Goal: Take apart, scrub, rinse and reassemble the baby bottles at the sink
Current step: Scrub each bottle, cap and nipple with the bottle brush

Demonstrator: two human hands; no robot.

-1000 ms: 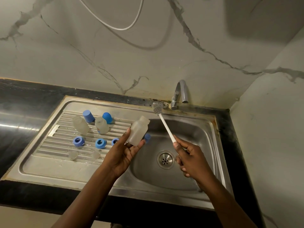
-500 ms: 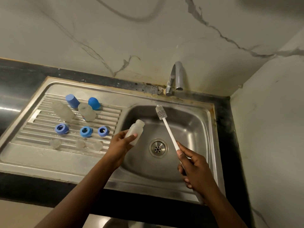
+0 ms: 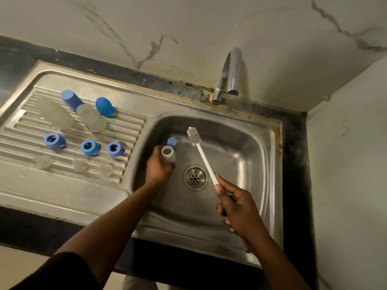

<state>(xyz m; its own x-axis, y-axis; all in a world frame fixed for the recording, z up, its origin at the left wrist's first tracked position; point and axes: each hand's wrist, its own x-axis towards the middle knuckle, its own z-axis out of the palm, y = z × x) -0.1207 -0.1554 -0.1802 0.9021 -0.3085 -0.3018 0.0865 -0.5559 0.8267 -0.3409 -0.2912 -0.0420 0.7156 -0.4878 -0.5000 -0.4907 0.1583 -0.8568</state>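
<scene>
A person is working at a steel sink (image 3: 247, 147). Their left hand (image 3: 159, 167) is gripping an uncapped frosted baby bottle (image 3: 168, 154) low over the basin, mouth tilted up. Their right hand (image 3: 236, 206) is clasping the handle end of a white bottle brush (image 3: 201, 152), its bristle head raised just beside the bottle, apart from it. More bottles (image 3: 56, 117), blue caps (image 3: 104, 106) and blue rings (image 3: 90, 147) are lying on the drainboard (image 3: 52, 191).

Bottle parts (image 3: 90, 120) lie on drainboard (image 3: 25, 191), left of basin (image 3: 251, 147).
</scene>
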